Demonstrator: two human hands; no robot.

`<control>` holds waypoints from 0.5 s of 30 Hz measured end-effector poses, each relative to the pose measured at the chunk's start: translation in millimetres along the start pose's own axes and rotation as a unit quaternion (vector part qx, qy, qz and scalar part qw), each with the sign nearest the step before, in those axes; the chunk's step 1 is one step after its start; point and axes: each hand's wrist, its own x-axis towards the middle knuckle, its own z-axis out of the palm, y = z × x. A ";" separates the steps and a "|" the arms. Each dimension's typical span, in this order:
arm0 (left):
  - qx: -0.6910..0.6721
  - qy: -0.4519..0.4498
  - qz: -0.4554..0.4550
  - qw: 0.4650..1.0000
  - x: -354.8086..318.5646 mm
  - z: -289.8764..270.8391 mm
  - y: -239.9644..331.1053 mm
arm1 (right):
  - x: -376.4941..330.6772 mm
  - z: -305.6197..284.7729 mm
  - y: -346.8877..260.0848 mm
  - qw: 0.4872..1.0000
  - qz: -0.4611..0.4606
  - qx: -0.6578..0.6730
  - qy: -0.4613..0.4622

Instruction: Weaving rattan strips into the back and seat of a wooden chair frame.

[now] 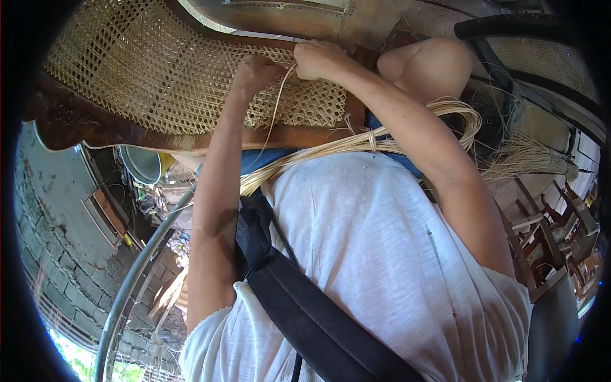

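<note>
— Where are the hands?

— Both are at the top of the view, on the woven cane panel (159,70) of a dark wooden chair frame (76,121). The left hand (254,73) sits on the finished lattice; the right hand (318,59) is just beside it, at the panel's upper edge by the frame rail.

— And the strand?

— A thin cane strand (278,105) runs up from below, passes between the two hands and ends at the right hand. The right grip looks pinched shut on its upper end. The left grip is curled closed, knuckles toward the camera, next to the strand; whether its fingers clamp the strand or only press the weave, I cannot tell.

— What else lies around?

— A coiled bundle of cane (382,137), tied once round, lies across the person's lap below the panel, its loop curving out past the right forearm. A bare knee (429,63) rises just right of the right hand. A black strap (305,305) crosses the white shirt (382,254). Loose fibres (522,156) fan out at the right, near some wooden chairs (547,235).
</note>
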 end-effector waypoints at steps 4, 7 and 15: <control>0.061 0.010 0.046 0.997 0.9 8.5 5.4 | 6.0 -21.0 0.8 0.986 0.063 0.060 -0.140; 0.086 -0.012 0.052 0.995 -1.3 7.1 12.6 | 13.4 -8.9 4.4 0.986 0.098 0.065 -0.120; 0.126 0.079 0.088 0.985 -15.6 28.7 14.0 | 7.7 -2.5 14.0 0.997 0.070 -0.015 -0.002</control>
